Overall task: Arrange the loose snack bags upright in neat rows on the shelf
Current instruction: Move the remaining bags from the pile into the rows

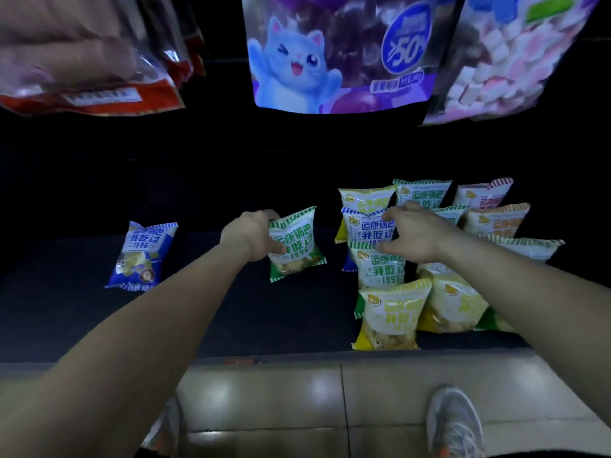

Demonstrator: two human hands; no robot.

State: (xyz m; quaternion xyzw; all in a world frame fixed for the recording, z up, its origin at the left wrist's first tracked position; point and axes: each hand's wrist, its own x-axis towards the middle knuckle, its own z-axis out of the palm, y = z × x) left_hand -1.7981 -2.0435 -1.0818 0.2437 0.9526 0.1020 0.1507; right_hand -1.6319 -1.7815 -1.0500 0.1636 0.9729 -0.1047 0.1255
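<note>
My left hand (249, 238) grips a green-and-white snack bag (296, 244) by its left edge and holds it upright on the dark shelf (231, 312). My right hand (413, 234) rests with fingers spread on top of a blue-and-white bag (365, 226) in the cluster at the right. That cluster holds several bags: a green one (380, 269) below the hand, a yellow one (390, 315) at the front, and orange (496, 221) and pink (479, 195) ones behind. A lone blue bag (143, 256) stands apart at the left.
Large candy bags hang overhead: a red-trimmed clear one (92, 61) at the left, a purple cat one (340, 51) in the middle, a marshmallow one (515, 57) at the right. The shelf's front edge (264, 360) meets a tiled floor with my shoes (453, 421).
</note>
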